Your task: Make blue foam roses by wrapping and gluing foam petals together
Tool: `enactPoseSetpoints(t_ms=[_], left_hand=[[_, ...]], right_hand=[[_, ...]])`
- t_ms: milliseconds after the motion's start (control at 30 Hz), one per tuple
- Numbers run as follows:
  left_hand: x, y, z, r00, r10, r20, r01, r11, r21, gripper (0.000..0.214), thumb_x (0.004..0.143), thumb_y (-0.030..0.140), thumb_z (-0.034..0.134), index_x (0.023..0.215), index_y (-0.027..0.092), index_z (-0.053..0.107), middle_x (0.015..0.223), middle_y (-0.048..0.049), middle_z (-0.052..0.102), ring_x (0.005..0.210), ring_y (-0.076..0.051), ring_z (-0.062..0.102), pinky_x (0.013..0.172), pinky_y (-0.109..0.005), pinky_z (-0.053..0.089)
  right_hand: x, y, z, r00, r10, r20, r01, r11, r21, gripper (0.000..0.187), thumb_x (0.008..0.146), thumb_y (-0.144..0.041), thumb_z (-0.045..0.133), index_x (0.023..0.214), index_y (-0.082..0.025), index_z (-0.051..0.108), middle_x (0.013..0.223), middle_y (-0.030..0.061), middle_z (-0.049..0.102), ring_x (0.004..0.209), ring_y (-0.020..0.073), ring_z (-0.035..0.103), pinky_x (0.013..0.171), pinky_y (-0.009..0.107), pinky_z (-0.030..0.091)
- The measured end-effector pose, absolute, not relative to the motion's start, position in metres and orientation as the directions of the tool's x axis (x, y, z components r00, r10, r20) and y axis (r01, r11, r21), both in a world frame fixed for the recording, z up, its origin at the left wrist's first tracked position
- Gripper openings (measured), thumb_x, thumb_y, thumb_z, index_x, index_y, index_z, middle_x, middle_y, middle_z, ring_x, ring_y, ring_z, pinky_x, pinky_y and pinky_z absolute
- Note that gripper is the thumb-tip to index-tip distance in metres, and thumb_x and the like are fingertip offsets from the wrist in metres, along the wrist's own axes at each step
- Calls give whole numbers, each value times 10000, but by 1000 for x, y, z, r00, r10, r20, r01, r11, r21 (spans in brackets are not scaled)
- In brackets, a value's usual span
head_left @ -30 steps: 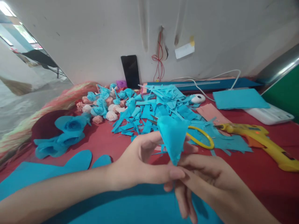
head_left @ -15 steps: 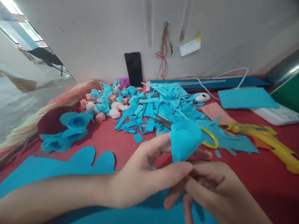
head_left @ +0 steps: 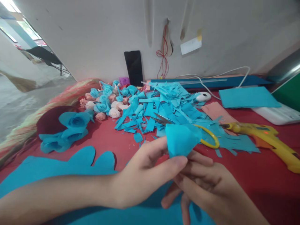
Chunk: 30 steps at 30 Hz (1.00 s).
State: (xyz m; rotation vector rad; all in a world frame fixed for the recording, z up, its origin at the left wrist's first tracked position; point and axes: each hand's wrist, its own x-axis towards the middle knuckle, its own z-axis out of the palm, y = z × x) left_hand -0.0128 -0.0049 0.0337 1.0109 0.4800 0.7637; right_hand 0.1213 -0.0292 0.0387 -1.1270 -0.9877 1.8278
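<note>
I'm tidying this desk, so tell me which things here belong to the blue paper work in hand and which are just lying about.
In use: left hand, right hand, blue paper piece.
Lying about: scissors, glue gun, blue scraps, small roses, mouse, phone.

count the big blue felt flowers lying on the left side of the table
2, side by side at the left: one large blue flower nearer the wall, another just in front of it. The small rosebuds behind aren't counted; more may hide among them.

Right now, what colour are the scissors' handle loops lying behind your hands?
Yellow; the metal scissors' handle loop shows best in the head view.
</note>
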Motion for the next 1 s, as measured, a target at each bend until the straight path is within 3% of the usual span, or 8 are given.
enactPoseSetpoints(t_ms=[100, 200, 267, 367, 600, 800, 900, 1000], left_hand=[[-12, -5, 34, 632, 773, -48, -345, 337, 876, 156, 871, 190, 461, 895, 175, 615, 845, -38, 653, 448, -10, 452, 392, -77, 376], [-11, -3, 33, 617, 779, -114, -287, 358, 888, 191, 853, 217, 473, 980, 164, 606, 824, -62, 647, 461, -36, 456, 378, -97, 365], [-11, -3, 33, 628, 768, -126, -260, 359, 896, 246, 854, 225, 462, 1052, 171, 597, 820, -67, 639, 469, -45, 456, 383, -112, 361], [-12, -3, 30, 647, 756, -102, -273, 355, 894, 254, 863, 242, 459, 1066, 204, 609, 788, -42, 616, 461, -40, 408, 391, -127, 333], [-15, -1, 28, 591, 793, -150, -247, 355, 902, 184, 831, 252, 536, 944, 180, 661, 550, 37, 354, 526, -54, 301, 481, -147, 292], [-14, 0, 32, 654, 745, -133, -245, 374, 894, 222, 815, 234, 556, 1021, 166, 606, 706, 9, 505, 525, -40, 408, 517, -167, 340], [-14, 0, 34, 666, 741, -89, -256, 339, 905, 254, 816, 239, 561, 1058, 163, 583, 694, 4, 534, 550, -61, 442, 572, -190, 387], [-15, 2, 36, 627, 773, -94, -244, 309, 919, 218, 816, 242, 572, 1021, 182, 616, 708, 14, 527, 566, -50, 403, 537, -150, 366]], right_hand=[[121, -28, 36, -336, 868, -366, -154, -434, -888, 131, 688, -97, 627, 642, -210, 674, 574, -67, 627, 476, 77, 628, 359, 66, 465], [123, -25, 26, -388, 853, -350, -110, -420, -901, 52, 711, -174, 635, 727, -202, 676, 717, -35, 669, 491, 59, 619, 361, 51, 454], [127, -23, 19, -465, 840, -282, -110, -370, -922, 120, 755, -258, 619, 849, -213, 679, 783, -13, 673, 513, 70, 623, 374, 66, 468], [133, -22, 16, -496, 843, -206, -84, -283, -955, 199, 821, -333, 566, 911, -197, 679, 708, 5, 656, 466, 83, 603, 408, 115, 505], [135, -23, 22, -424, 872, -246, -74, -304, -950, 225, 843, -332, 539, 882, -154, 670, 639, 32, 653, 435, 93, 587, 413, 135, 498], [138, -24, 22, -464, 860, -214, -245, -356, -902, 153, 857, -315, 535, 886, -215, 647, 699, -1, 667, 524, 73, 622, 445, 84, 473], [139, -24, 25, -449, 872, -195, -261, -336, -905, 158, 847, -343, 554, 815, -209, 634, 757, 6, 670, 556, 81, 632, 449, 92, 474], [137, -23, 27, -436, 880, -188, -241, -315, -918, 165, 840, -355, 563, 772, -215, 620, 675, -6, 648, 546, 97, 636, 438, 105, 478]])
